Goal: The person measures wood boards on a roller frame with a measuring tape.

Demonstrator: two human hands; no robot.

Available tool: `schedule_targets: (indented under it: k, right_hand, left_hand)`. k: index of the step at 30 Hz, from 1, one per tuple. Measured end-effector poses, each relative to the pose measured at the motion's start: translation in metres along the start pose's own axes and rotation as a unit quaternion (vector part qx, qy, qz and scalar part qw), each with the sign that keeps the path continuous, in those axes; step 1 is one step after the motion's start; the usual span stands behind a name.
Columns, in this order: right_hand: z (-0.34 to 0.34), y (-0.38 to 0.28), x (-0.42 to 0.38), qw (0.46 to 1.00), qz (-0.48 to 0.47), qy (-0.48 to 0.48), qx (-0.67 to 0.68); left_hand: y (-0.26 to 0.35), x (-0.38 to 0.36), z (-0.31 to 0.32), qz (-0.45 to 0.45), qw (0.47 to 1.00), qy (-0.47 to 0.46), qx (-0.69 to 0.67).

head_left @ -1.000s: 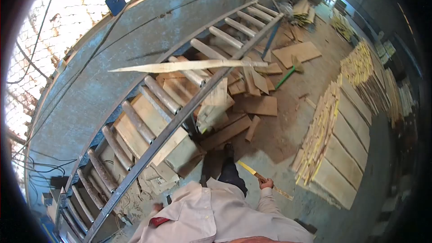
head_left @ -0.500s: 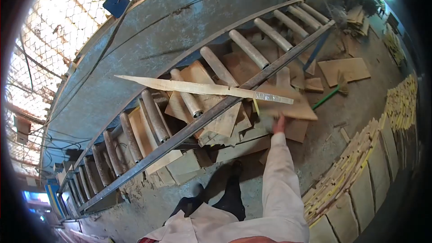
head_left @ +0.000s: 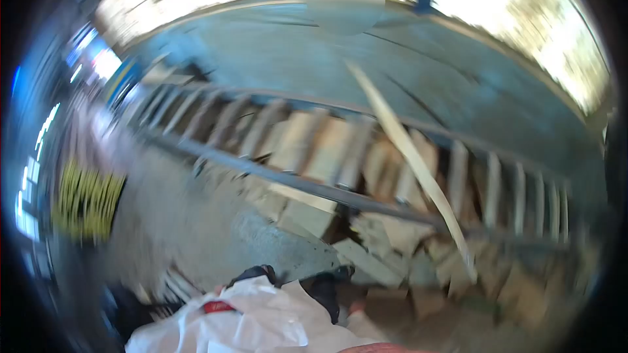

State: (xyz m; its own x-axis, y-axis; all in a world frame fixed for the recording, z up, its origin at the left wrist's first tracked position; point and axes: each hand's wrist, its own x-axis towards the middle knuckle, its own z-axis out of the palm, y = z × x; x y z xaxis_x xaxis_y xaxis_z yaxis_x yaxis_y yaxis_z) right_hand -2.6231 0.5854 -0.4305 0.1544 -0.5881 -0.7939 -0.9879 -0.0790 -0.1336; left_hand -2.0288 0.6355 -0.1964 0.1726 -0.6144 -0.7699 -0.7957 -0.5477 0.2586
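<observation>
The view is heavily motion-blurred. A long thin pale wood strip (head_left: 418,167) lies slanted across the roller conveyor (head_left: 307,183), its lower end near a heap of wood offcuts (head_left: 392,235) under the rollers. Neither my left hand nor my right hand shows. Only my pale shirt (head_left: 255,317) and dark trouser legs (head_left: 324,291) appear at the bottom edge. Nothing can be seen held.
A blue-grey wall panel (head_left: 314,52) runs behind the conveyor. Bare concrete floor (head_left: 196,222) lies in front of it. A blurred yellow stack (head_left: 85,199) stands at the left. Bright mesh openings sit along the top.
The view has swung sharply to the left and blurred. My right arm, which reached toward the strip's end half a second ago, is out of sight. The strip rests slanted on the conveyor.
</observation>
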Motion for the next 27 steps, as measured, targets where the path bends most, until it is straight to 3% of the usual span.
schedule_targets:
  k: [2, 6, 9, 12, 13, 14, 16, 18, 20, 21, 22, 23, 24, 25, 26, 27]
  right_hand:
    - [-0.009, -0.022, -0.011, 0.995, -0.022, 0.006, 0.096]
    - [-0.062, -0.046, 0.016, 0.991, -0.101, -0.005, 0.084]
    - [-0.093, -0.082, 0.048, 0.982, -0.116, 0.013, 0.147]
    - [-0.120, -0.097, 0.073, 0.966, -0.068, 0.061, 0.241]
    - [-0.128, -0.100, 0.082, 0.945, -0.037, 0.072, 0.318]
    - [-0.139, -0.101, 0.090, 0.901, 0.000, 0.087, 0.425]
    - [-0.179, -0.110, 0.129, 0.771, 0.037, 0.130, 0.622]
    - [-0.231, -0.173, 0.136, 0.725, 0.011, 0.112, 0.680]
    - [-0.270, -0.265, 0.119, 0.716, -0.034, 0.094, 0.691]
    - [-0.266, -0.293, 0.143, 0.731, -0.005, 0.134, 0.669]
    - [-0.256, -0.315, 0.153, 0.773, -0.052, 0.081, 0.627]
    - [-0.245, -0.331, 0.199, 0.805, -0.112, 0.027, 0.582]
    - [-0.249, -0.389, 0.171, 0.876, -0.095, 0.027, 0.471]
    - [-0.247, -0.442, 0.142, 0.932, -0.078, 0.032, 0.352]
    - [-0.213, -0.449, 0.193, 0.952, -0.274, 0.092, 0.103]
    - [-0.191, -0.484, 0.192, 0.941, -0.329, 0.062, 0.048]
  left_hand:
    - [-0.026, 0.004, 0.041, 0.017, 1.000, 0.023, -0.013]
    - [-0.059, 0.027, 0.113, -0.030, 0.995, 0.076, -0.061]
    - [-0.068, 0.025, 0.125, -0.108, 0.968, 0.128, -0.189]
    - [-0.113, 0.031, 0.131, -0.073, 0.960, 0.191, -0.189]
    - [-0.136, 0.040, 0.149, -0.043, 0.950, 0.223, -0.214]
    - [-0.150, 0.043, 0.151, -0.068, 0.946, 0.214, -0.235]
    - [-0.178, 0.045, 0.152, -0.097, 0.920, 0.239, -0.294]
    - [-0.202, 0.031, 0.175, -0.129, 0.908, 0.242, -0.318]
    - [-0.234, 0.026, 0.191, -0.171, 0.850, 0.320, -0.382]
    - [-0.241, 0.010, 0.190, -0.210, 0.805, 0.275, -0.482]
    - [-0.247, -0.007, 0.179, -0.241, 0.748, 0.229, -0.574]
    - [-0.270, 0.013, 0.218, -0.244, 0.688, 0.247, -0.637]
    - [-0.278, 0.008, 0.224, -0.237, 0.686, 0.278, -0.629]
    - [-0.283, -0.004, 0.223, -0.238, 0.743, 0.293, -0.553]
    - [-0.268, -0.029, 0.201, -0.292, 0.728, 0.297, -0.546]
    - [-0.267, -0.032, 0.206, -0.325, 0.723, 0.288, -0.538]
